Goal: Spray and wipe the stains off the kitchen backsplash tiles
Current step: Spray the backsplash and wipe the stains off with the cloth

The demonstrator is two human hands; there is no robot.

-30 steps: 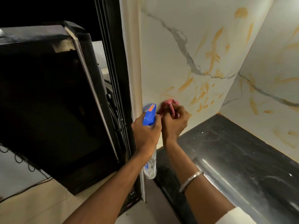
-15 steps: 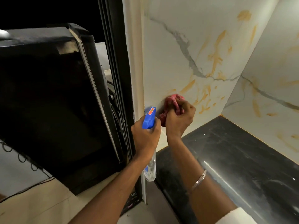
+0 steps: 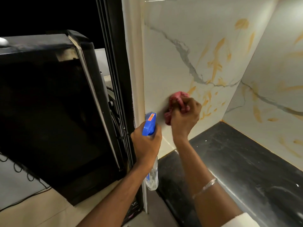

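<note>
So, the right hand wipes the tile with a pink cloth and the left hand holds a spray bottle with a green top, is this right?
Not fully. In the head view the top of the spray bottle is blue, not green. The rest is right: the right hand wipes the tile with a pink cloth and the left hand holds the bottle.

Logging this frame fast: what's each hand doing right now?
Left hand: grips the spray bottle.
Right hand: grips the pink cloth, pressed against the tile.
</note>
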